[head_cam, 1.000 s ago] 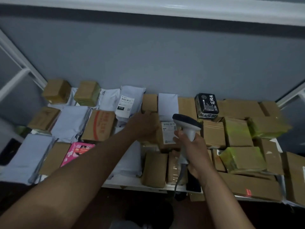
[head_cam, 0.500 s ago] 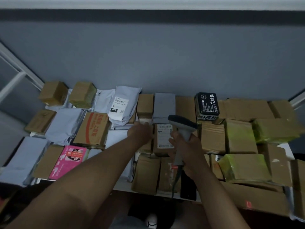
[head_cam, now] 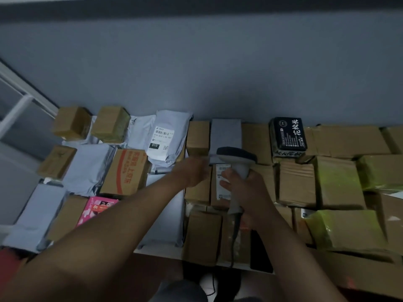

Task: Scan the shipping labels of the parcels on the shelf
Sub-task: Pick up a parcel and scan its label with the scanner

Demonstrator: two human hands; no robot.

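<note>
Head view: right hand (head_cam: 248, 192) grips the scanner (head_cam: 236, 162) by its handle, head just above the labelled box (head_cam: 220, 184) mid-shelf. Left hand (head_cam: 193, 173) rests on the box's left edge; fingers blurred, cannot tell grip. Parcels fill the shelf (head_cam: 157, 250) w/ grey mailer (head_cam: 168, 136) behind.

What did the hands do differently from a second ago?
Very little changed. The left hand stays at the left edge of the labelled brown box, and the right hand keeps gripping the scanner, its head over that box's label. The view tilted down a bit. The other parcels stayed put.
</note>
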